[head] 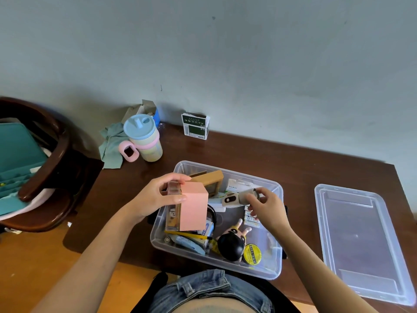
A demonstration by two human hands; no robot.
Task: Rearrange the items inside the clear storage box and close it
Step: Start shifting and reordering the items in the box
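Pink box (193, 206) upright, long axis vertical

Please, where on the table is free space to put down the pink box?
Bare tabletop lies between the clear storage box and its lid, and behind the box toward the green carton. Inside the box is crowded.

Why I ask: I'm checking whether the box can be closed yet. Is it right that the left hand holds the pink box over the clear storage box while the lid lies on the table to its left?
Not quite. In the head view, the lid lies on the table to the right of the clear storage box, not its left. The rest stands: the left hand holds the pink box over it.
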